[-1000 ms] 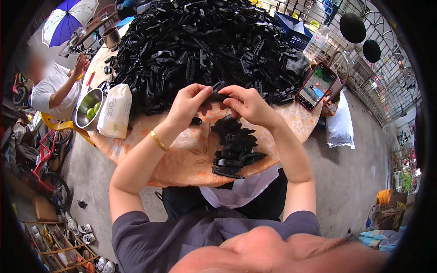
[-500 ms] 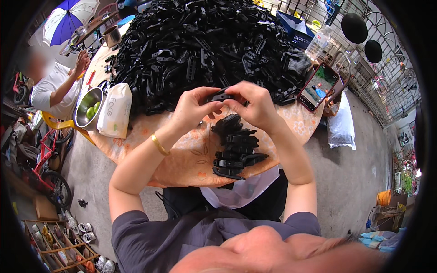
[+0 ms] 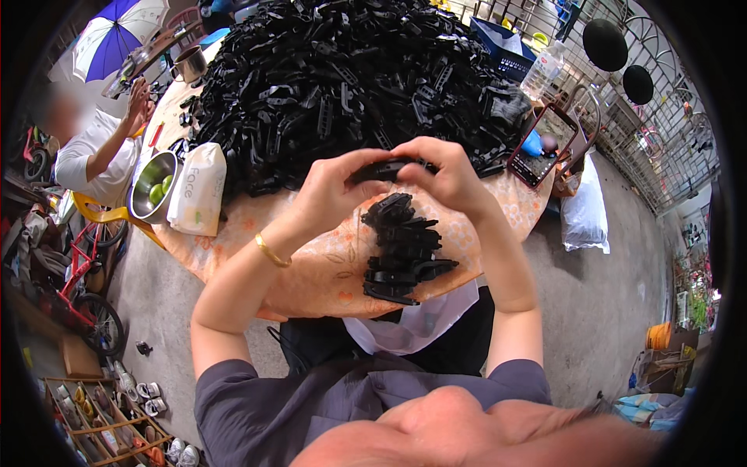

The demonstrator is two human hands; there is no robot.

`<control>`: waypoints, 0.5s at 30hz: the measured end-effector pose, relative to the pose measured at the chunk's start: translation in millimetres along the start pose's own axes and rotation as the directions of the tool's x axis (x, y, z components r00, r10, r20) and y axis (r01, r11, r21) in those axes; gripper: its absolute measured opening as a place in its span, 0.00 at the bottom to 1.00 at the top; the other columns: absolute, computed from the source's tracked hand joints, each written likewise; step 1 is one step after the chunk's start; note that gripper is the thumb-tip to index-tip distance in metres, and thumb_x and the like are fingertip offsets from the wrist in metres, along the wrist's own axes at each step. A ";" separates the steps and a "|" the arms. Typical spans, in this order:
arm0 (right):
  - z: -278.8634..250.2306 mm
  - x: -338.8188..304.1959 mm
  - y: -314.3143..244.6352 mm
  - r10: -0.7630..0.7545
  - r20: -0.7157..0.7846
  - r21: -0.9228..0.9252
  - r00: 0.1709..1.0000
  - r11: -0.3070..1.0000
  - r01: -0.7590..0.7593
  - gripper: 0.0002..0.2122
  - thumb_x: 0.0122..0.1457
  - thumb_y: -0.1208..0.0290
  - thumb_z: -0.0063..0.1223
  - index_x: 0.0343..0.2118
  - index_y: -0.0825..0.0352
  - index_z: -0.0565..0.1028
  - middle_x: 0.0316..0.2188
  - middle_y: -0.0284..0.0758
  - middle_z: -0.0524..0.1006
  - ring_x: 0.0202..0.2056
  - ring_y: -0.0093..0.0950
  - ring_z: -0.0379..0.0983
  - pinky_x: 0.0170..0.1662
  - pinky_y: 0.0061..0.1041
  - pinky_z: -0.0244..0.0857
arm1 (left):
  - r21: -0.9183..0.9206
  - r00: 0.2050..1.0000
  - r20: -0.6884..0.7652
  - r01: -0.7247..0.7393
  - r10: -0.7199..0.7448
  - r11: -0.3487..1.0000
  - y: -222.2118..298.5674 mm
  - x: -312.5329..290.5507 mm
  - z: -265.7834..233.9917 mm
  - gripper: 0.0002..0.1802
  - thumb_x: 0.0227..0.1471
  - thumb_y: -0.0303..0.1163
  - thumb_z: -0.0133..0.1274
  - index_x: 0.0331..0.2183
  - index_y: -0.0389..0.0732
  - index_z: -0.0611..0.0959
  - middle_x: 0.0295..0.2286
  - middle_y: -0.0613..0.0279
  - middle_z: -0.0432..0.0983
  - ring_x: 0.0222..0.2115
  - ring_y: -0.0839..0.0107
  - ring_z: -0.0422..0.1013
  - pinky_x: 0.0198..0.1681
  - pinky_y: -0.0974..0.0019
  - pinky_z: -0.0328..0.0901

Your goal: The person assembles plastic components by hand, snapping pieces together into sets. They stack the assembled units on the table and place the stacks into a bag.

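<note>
Between my two hands is a long black plastic part (image 3: 387, 166), held level above the near side of the table. My left hand (image 3: 331, 189) grips its left end between thumb and fingers; a gold bangle circles that wrist. At the other end, my right hand (image 3: 449, 175) pinches the part with thumb and forefinger. Just below my hands, a short stack of similar black plastic parts (image 3: 401, 253) lies near the table's front edge. Behind them rises a large heap of black plastic parts (image 3: 311, 93). The held part's exact kind cannot be made out.
A flowered orange cloth covers the round table (image 3: 311, 268). To the left are a tissue pack (image 3: 196, 191) and a metal bowl (image 3: 142, 183) with green fruit; a seated person (image 3: 97, 156) is beyond. On the right stand a phone (image 3: 541, 148), a plastic bottle (image 3: 543, 71) and a blue basket (image 3: 498, 58).
My hands have turned the black part, and my right-hand fingers have shifted along its right end. The phone's picture has changed. The person at left has raised their hands slightly.
</note>
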State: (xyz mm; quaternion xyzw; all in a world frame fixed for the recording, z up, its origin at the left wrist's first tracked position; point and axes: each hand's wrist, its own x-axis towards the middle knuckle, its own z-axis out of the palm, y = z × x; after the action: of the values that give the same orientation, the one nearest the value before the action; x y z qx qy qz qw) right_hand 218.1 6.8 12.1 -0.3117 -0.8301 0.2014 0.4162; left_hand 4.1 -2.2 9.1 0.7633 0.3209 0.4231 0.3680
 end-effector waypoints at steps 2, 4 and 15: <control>-3.5 1.7 12.4 0.237 -0.020 0.376 0.971 0.902 -0.212 0.12 0.54 0.69 0.56 0.39 0.69 0.76 0.31 0.41 0.78 0.32 0.34 0.74 0.39 0.26 0.68 | 0.157 0.988 0.151 0.000 -0.024 0.988 3.8 -3.5 -2.9 0.21 0.44 0.20 0.59 0.44 0.38 0.79 0.30 0.58 0.79 0.28 0.78 0.74 0.31 0.74 0.68; -16.7 -0.6 13.4 0.182 0.008 -0.133 0.983 0.975 -0.179 0.09 0.50 0.73 0.56 0.35 0.65 0.78 0.33 0.37 0.77 0.36 0.34 0.72 0.41 0.28 0.67 | 0.232 0.964 0.237 -0.178 0.122 0.956 2.1 -5.5 1.7 0.21 0.41 0.25 0.61 0.42 0.41 0.80 0.33 0.55 0.77 0.30 0.65 0.74 0.31 0.67 0.69; -4.2 2.0 23.7 -0.043 -0.144 -0.463 0.989 0.886 -0.029 0.10 0.44 0.82 0.57 0.31 0.63 0.80 0.33 0.31 0.74 0.36 0.28 0.72 0.40 0.27 0.66 | -0.010 0.991 0.119 0.065 -0.063 0.998 -16.7 -3.0 5.0 0.21 0.53 0.24 0.53 0.50 0.35 0.72 0.44 0.58 0.70 0.43 0.74 0.69 0.45 0.69 0.68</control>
State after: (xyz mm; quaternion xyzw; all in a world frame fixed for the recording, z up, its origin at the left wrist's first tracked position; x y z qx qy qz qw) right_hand 228.9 25.7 1.5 -0.4132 -0.8215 -0.0283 0.3918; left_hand 4.2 2.7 -8.0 0.7739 0.3200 0.3670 0.4049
